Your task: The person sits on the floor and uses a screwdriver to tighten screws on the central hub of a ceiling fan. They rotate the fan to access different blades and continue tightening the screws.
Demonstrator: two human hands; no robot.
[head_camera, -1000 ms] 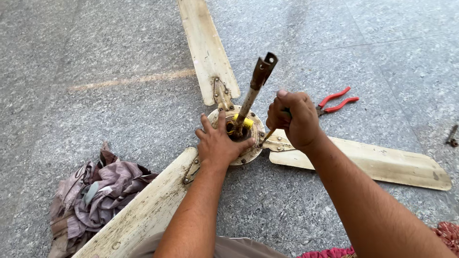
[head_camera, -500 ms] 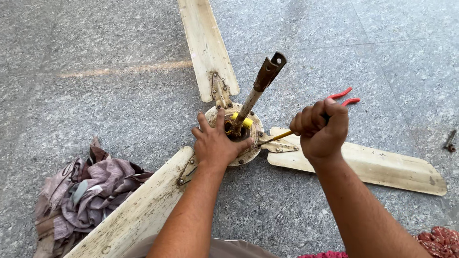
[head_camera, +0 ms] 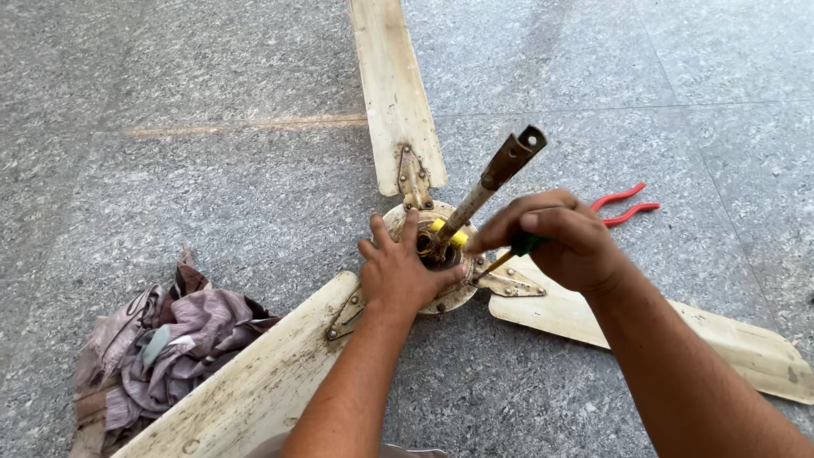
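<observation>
Left hand [head_camera: 405, 276] flat on the fan hub [head_camera: 432, 267], fingers spread over the round housing, palm pressing down. Right hand [head_camera: 566, 239] closed around a green-handled screwdriver [head_camera: 509, 254], shaft angled down into the hub beside the yellow wiring [head_camera: 447, 233]. Ceiling fan lies on the grey stone floor [head_camera: 212, 187], centre frame. Three cream blades [head_camera: 394, 93], dirty and scuffed, spotted with grime, bolted on via metal brackets [head_camera: 414, 180]. Rusty downrod [head_camera: 492, 182] sticks up from the hub, tilted right, hole at its tip. Red-handled pliers [head_camera: 623, 203] on the floor just behind the right hand. Crumpled rag [head_camera: 157, 348] lower left, next to the near blade.
</observation>
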